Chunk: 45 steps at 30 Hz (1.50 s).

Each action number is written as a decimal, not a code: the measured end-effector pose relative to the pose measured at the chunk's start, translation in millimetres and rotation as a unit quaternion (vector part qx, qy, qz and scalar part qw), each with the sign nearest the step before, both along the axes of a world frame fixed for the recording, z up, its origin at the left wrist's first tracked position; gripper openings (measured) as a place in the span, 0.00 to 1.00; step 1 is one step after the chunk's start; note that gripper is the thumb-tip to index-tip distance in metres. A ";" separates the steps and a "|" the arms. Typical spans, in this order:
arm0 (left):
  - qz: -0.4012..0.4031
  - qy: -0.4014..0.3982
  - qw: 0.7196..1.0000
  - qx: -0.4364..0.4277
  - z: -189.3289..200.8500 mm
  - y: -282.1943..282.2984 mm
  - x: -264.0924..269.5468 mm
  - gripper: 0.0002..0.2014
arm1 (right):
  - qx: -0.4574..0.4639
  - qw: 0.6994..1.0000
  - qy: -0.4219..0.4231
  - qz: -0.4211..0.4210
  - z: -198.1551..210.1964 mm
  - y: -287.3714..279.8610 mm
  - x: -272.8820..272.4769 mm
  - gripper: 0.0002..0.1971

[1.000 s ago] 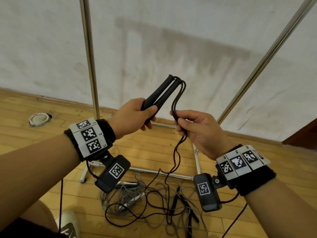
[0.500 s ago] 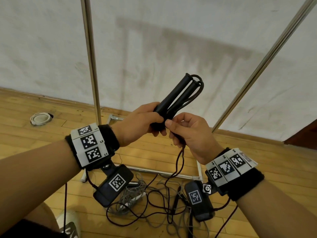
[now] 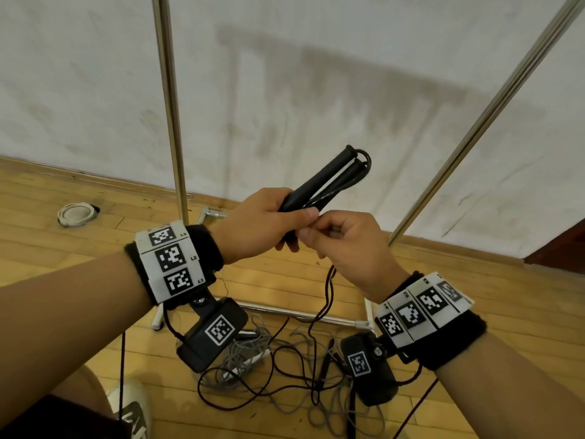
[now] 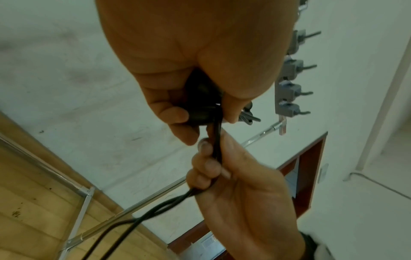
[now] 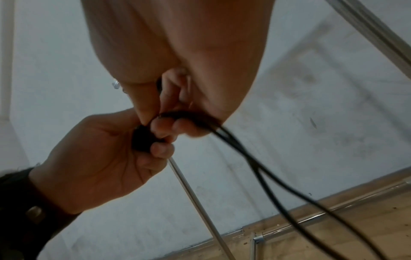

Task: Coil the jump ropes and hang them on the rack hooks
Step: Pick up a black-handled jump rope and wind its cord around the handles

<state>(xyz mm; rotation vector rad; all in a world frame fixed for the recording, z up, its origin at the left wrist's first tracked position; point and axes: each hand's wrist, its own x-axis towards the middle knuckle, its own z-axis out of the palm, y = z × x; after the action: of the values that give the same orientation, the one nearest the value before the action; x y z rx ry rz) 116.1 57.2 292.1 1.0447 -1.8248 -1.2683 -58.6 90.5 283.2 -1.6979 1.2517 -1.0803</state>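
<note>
My left hand (image 3: 269,223) grips the two black handles (image 3: 326,182) of a jump rope, held side by side and pointing up to the right. My right hand (image 3: 335,239) pinches the doubled black rope (image 4: 217,140) just below the handles, touching the left thumb. From there the rope (image 3: 326,296) hangs down to a loose tangle on the floor (image 3: 285,375). In the right wrist view the two strands (image 5: 255,158) run off down to the right. Rack hooks (image 4: 293,88) show in a row in the left wrist view.
The rack's metal uprights (image 3: 169,99) (image 3: 493,99) stand before a white wall, with its base bars (image 3: 285,312) on the wooden floor. A grey rope (image 3: 243,353) lies mixed in the tangle. A white round fitting (image 3: 76,213) lies at the left. My shoe (image 3: 129,410) is at the bottom.
My right hand has slid up the rope until it meets the left hand at the handles. Both hands and the handles have drifted right and slightly down.
</note>
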 end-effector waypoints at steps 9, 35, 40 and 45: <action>0.027 -0.011 0.999 -0.026 5.7 -0.9 7.4 0.09 | 0.066 0.991 0.075 0.087 -5.9 0.4 -18.2 0.12; -0.304 -0.346 0.886 -0.051 -1.6 11.9 8.1 0.08 | 0.057 0.943 0.287 0.160 -17.4 -16.2 -61.5 0.17; -0.278 -0.468 0.831 -0.116 -13.5 16.4 -4.5 0.11 | 0.018 0.929 0.343 0.135 -15.3 -16.6 -40.1 0.18; -0.231 -0.486 0.836 -0.105 -28.4 12.0 -8.5 0.10 | 0.048 0.938 0.331 0.094 -12.1 -16.7 -15.5 0.23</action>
<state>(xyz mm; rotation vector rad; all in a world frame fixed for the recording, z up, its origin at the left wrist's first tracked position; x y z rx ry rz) 107.6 69.2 263.7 1.2833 -3.0615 -0.7407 -74.1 73.8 271.1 -2.1370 1.4643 -0.3172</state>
